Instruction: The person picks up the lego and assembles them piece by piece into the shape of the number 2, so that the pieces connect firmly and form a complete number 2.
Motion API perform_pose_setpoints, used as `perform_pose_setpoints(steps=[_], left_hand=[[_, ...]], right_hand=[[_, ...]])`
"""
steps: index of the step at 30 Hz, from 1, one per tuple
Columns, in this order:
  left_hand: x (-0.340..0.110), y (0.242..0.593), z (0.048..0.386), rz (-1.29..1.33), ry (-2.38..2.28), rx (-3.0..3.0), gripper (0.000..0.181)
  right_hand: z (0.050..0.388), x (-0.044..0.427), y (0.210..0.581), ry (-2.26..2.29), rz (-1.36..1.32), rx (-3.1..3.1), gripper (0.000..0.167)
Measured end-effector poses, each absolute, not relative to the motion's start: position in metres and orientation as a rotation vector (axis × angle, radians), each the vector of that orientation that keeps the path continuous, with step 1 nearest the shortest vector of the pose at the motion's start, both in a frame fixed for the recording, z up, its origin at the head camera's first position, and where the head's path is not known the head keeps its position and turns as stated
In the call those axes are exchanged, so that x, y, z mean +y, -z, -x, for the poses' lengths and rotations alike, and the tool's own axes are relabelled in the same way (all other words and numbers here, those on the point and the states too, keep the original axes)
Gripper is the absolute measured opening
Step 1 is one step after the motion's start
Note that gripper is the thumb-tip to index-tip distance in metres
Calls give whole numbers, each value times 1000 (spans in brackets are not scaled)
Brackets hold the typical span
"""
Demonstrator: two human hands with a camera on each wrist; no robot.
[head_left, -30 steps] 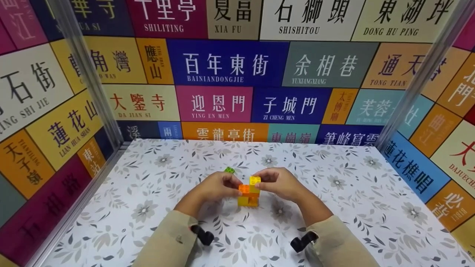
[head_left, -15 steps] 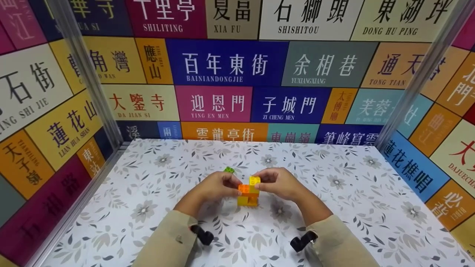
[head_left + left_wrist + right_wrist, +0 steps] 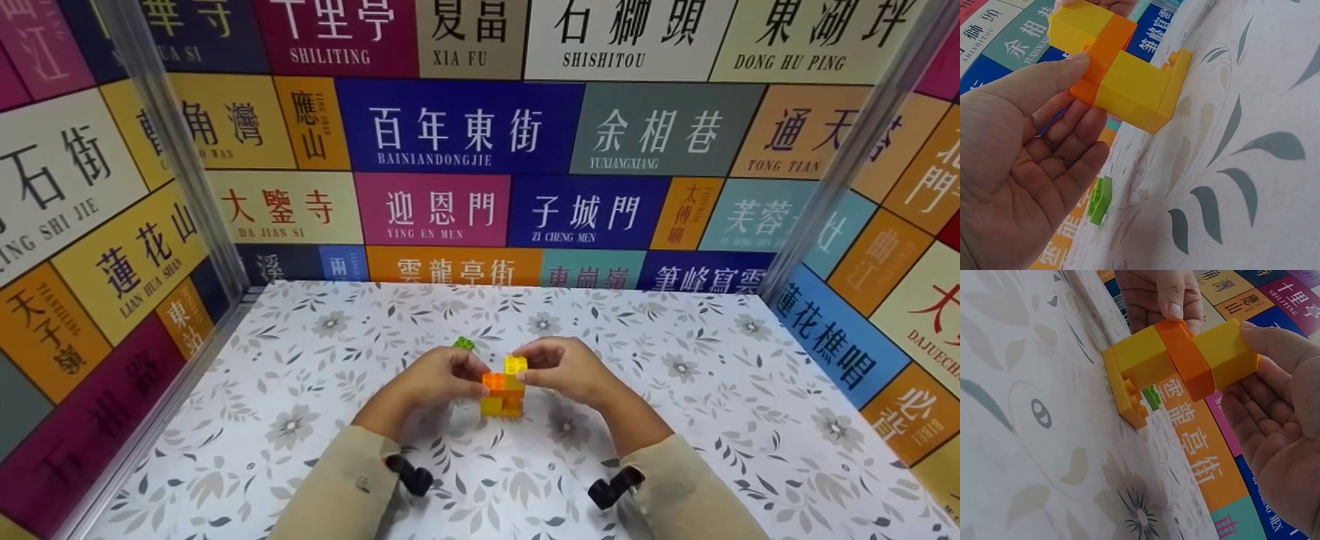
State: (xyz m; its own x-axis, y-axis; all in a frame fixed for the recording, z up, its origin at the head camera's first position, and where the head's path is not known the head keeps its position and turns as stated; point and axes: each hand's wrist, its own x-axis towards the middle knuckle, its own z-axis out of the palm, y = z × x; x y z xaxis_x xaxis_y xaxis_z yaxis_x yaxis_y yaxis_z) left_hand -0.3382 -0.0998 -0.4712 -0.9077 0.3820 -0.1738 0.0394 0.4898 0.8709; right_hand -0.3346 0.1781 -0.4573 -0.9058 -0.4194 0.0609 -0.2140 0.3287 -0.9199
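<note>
block stack [image 3: 504, 391] — left hand [image 3: 436, 376] pinches orange brick [image 3: 1105, 53], right hand [image 3: 568, 367] pinches top yellow brick [image 3: 1226, 352]

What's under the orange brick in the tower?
One end of the orange brick sits on a yellow brick; the other overhangs a thin, studded yellow-orange base. Where the bricks meet is covered.

The person is wearing a long, tan cloth left sleeve [image 3: 334, 484] and a matching right sleeve [image 3: 694, 491]. Small, knobby black wrist cameras [image 3: 414, 478] are poking out by both cuffs [image 3: 371, 441].
</note>
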Motion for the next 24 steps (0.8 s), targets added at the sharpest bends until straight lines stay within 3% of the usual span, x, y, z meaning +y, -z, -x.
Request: perform_pose_setpoints(steps=[24], left_hand=[[-100,471,338,-366,-1353,2432,22]], right_hand=[[338,181,457,1642,567,2381,45]])
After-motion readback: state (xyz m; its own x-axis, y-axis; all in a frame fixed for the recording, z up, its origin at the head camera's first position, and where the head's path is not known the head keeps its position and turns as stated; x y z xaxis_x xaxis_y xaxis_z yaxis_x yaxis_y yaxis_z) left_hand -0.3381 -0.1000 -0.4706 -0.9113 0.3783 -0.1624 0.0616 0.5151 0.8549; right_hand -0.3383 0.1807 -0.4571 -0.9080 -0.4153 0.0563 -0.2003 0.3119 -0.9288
